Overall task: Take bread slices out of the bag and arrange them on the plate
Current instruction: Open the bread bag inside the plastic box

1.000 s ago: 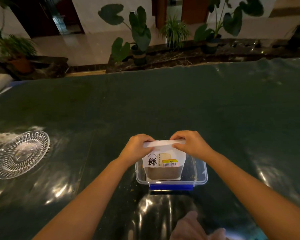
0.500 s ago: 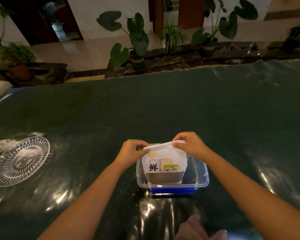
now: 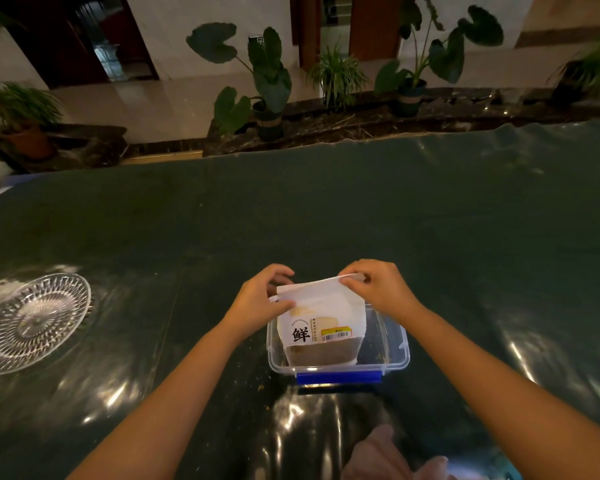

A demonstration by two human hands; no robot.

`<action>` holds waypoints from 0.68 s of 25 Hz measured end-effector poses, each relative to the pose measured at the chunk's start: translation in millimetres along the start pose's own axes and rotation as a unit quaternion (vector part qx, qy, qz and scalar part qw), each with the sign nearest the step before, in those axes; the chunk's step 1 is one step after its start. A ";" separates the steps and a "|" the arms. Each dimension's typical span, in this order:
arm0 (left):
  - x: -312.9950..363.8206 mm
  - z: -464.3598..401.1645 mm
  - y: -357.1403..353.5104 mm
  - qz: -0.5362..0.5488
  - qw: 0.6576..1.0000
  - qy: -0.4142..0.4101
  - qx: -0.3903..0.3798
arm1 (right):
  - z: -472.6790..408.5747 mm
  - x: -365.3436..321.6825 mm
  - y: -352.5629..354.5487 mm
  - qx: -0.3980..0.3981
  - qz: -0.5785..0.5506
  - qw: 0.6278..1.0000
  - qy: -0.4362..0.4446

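A white bread bag [image 3: 321, 320] with a black character and a yellow barcode sticker stands upright in a clear plastic box [image 3: 394, 355] with a blue front clip. Dark bread shows through the bag's clear lower part. My left hand [image 3: 257, 301] pinches the bag's top left corner and my right hand [image 3: 378, 285] pinches the top right edge; the top strip slants up to the right. A cut-glass plate [image 3: 32, 322] lies at the far left of the table, well apart from the bag, with nothing on it.
The table [image 3: 326, 209] is covered by a glossy dark green sheet with crumbs near the box. A pale cloth [image 3: 381, 459] shows at the bottom edge. Potted plants [image 3: 267, 84] stand beyond the far edge.
The bag's top has tilted, its right end raised and its left end pulled lower. Both hands keep their hold. The view has shifted slightly.
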State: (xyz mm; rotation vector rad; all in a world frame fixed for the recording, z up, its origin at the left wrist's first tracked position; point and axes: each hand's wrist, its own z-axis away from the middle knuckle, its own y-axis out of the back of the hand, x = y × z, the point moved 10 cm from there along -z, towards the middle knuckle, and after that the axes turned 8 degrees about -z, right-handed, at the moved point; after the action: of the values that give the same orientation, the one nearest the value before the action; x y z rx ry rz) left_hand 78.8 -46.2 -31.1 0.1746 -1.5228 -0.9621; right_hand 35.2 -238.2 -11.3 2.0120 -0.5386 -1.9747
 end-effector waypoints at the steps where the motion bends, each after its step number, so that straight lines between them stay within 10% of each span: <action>1: 1.7 0.6 4.9 -0.006 1.000 -0.008 0.016 | -0.5 3.2 1.8 0.006 -0.027 0.999 -0.023; 17: -9.3 -0.8 -1.4 0.099 0.992 0.075 0.014 | -2.5 -10.5 -0.4 -0.042 -0.054 0.996 -0.052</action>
State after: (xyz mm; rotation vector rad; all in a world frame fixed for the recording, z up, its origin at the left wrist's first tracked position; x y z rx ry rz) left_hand 81.1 -41.7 -39.1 0.1104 -1.3880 -0.7545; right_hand 37.6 -233.3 -2.0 1.9343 -0.3676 -2.1376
